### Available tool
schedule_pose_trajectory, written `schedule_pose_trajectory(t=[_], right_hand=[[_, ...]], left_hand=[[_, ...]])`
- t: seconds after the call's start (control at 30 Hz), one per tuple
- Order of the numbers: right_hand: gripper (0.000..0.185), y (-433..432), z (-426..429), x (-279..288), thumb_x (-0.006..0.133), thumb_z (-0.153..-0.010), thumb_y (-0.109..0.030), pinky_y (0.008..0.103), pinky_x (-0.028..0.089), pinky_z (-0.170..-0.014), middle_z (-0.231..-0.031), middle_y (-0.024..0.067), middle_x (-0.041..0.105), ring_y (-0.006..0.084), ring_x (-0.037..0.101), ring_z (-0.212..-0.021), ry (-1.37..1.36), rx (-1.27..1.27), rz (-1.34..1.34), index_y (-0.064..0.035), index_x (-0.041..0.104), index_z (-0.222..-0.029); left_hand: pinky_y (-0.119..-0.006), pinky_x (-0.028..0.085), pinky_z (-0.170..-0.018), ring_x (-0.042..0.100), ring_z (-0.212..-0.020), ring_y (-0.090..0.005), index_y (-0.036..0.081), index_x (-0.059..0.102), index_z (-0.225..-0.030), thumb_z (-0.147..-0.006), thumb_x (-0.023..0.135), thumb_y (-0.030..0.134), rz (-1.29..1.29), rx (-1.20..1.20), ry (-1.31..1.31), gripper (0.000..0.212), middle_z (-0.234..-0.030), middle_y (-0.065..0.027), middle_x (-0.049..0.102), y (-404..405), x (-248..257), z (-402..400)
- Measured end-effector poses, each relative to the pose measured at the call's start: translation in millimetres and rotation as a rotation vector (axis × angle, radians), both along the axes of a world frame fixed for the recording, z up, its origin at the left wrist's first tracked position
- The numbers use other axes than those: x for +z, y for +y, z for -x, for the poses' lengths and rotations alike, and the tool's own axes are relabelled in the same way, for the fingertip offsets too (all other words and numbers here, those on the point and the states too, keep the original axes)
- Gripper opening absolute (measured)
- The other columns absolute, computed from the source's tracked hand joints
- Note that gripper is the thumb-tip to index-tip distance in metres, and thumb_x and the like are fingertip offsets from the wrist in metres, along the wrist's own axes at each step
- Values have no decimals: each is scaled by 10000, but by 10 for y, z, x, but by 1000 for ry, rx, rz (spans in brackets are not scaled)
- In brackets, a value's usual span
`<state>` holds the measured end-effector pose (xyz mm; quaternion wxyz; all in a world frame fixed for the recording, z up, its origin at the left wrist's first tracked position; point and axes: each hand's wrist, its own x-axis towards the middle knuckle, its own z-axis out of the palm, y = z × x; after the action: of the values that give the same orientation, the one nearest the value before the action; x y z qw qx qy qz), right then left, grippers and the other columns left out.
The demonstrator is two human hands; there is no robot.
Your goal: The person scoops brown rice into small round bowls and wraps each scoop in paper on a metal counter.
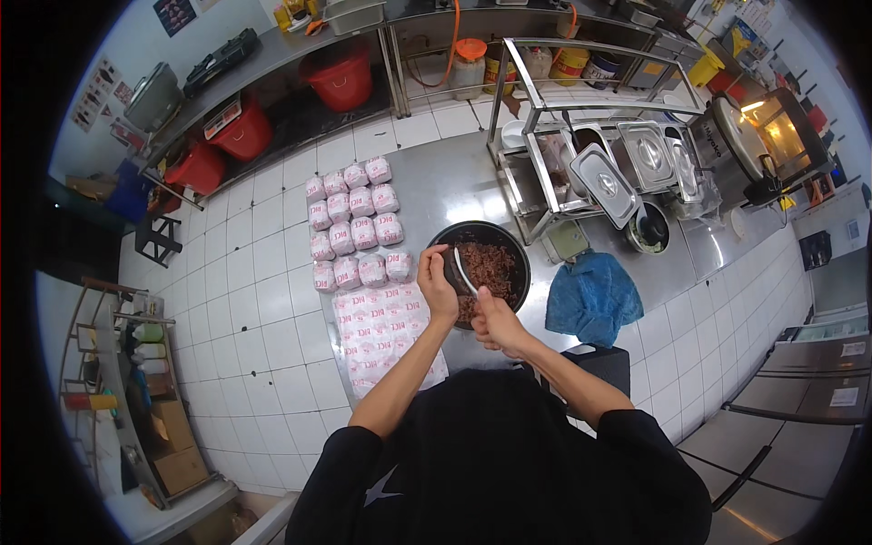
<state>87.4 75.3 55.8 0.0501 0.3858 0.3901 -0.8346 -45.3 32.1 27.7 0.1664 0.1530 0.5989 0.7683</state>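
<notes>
A black round pot (523, 279) stands on the steel table, holding reddish-brown cooked rice (494, 262). My right hand (499, 321) grips a white rice paddle or spoon (463, 269) by its handle, its head over the rice. At the pot's left rim is my left hand (436, 283), fingers curved inward over the edge; whether it holds the rim or something small is hidden. Just left lie printed paper wrappers (385, 320) spread flat. Beyond them sit several rows of wrapped round parcels (363, 231) in the same paper.
A blue towel (593, 296) lies right of the pot, near a small bowl with a dark ladle (650, 228). Behind, a metal rack (538, 129) holds steel pans and a tilted lid (605, 184). A large rice cooker (725, 150) stands far right. The steel table (443, 177) ends at the left.
</notes>
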Motion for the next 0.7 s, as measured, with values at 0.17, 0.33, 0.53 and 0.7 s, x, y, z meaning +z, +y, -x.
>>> schedule_pose_trajectory(t=[0.17,0.33,0.53,0.7], right_hand=[[490,-120,10,-104,340,-1003,-587,247,174,-353,-551,-58,244,74,223,-412,97,-310,-93,-155,377,-773],[484,-336,44,41,295,-1018,-566,264,199,-359,-542,-46,264,73,231,-404,64,-108,-426,-139,397,-814],[500,-98,-38,354,269,-1008,-597,247,179,-352,-544,-45,270,62,239,-404,-53,104,-2,-141,377,-836],[515,143,-20,329,261,-1003,-611,224,169,-346,-550,-46,277,54,229,-406,-128,355,-220,-142,372,-823]], left_hand=[[-296,419,-890,544,-940,-171,-4,605,-1013,-991,415,143,-78,192,27,241,-993,-71,598,138,-3,43],[-341,433,-906,557,-997,-217,-13,593,-1011,-970,424,97,7,58,181,206,-1027,-105,597,-66,-230,33],[-373,441,-890,568,-966,-292,-13,605,-980,-905,508,77,29,26,567,152,-1011,-166,598,-111,-24,-93],[-376,460,-861,587,-913,-310,-10,624,-960,-851,572,28,79,-37,596,126,-960,-168,606,-80,40,32]])
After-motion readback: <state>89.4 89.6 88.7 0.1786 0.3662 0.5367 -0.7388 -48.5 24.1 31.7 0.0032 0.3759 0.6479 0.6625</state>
